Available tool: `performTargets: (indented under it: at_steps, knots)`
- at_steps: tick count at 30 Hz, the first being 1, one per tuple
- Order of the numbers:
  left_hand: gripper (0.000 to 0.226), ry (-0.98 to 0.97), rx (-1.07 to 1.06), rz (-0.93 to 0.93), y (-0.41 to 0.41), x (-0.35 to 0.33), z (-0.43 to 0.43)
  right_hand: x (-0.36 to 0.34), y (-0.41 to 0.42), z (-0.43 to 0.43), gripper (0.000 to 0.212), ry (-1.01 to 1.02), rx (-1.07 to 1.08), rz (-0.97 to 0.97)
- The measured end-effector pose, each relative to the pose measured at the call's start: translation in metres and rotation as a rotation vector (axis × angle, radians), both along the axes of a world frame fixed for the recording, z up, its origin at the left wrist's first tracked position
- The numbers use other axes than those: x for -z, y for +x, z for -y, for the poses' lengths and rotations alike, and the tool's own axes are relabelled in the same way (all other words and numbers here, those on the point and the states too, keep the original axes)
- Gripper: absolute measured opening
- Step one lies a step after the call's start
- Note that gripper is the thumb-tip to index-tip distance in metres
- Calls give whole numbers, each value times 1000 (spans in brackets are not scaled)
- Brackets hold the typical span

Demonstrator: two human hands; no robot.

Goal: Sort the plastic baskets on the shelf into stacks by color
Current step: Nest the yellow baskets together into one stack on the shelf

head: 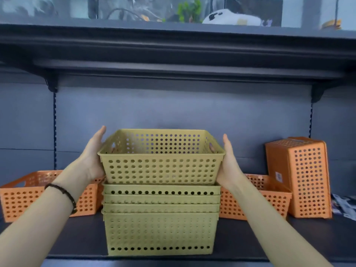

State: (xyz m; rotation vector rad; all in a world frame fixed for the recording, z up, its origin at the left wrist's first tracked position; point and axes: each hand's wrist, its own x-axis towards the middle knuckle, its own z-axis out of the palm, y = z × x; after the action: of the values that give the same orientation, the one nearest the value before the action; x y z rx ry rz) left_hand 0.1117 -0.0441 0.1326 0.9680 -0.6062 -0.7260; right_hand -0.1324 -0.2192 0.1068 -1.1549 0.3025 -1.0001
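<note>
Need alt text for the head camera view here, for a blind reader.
Two bare hands, left and right, hold a green basket by its sides atop a nested green stack on a dark shelf. Orange baskets sit behind at left and right; another stands on end.

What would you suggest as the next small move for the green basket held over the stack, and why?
Probably lower the top green basket straight down. Both hands, left and right, grip its ends, and it sits high, not yet nested in the green stack like those below.
</note>
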Motion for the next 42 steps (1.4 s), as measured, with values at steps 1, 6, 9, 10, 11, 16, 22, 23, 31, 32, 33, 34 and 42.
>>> performTargets:
  at_steps: [1, 6, 9, 10, 11, 16, 22, 23, 31, 32, 33, 34, 42]
  knots:
    - [57, 14, 7, -8, 1, 4, 1, 0, 0, 1, 70, -5, 26, -48]
    - [47, 78, 17, 28, 7, 12, 6, 1, -8, 8, 74, -102, 246, -311]
    - [47, 131, 28, 87, 5, 14, 8, 19, -14, 23, 94, -82, 267, -353]
    - [45, 141, 26, 127, 6, 16, 7, 24, -15, 21, 92, -72, 262, -367]
    - [42, 152, 16, 166, 6, 19, 7, 27, -15, 16, 84, -67, 258, -383]
    - [24, 218, -86, 351, 21, 40, 10, 51, -15, 16, 52, -91, 233, -429]
    - [22, 241, -70, 255, 18, 55, 5, 59, -12, 16, 67, -107, 168, -309]
    - [22, 239, -64, 252, 18, 54, 5, 58, -13, 13, 63, -112, 161, -303]
    - [26, 206, -23, 108, 2, 67, -6, 75, -22, -13, 43, 15, 62, -239]
    - [29, 207, -22, 85, 0, 69, -7, 79, -22, -13, 47, 22, 49, -232]
    - [32, 207, -17, 63, -2, 71, -8, 83, -22, -12, 50, 32, 36, -226]
    - [35, 207, -9, 46, -4, 74, -10, 85, -21, -10, 50, 37, 36, -214]
    - [56, 189, -52, -11, -20, 88, -20, 87, -12, -2, 77, -33, 27, -244]
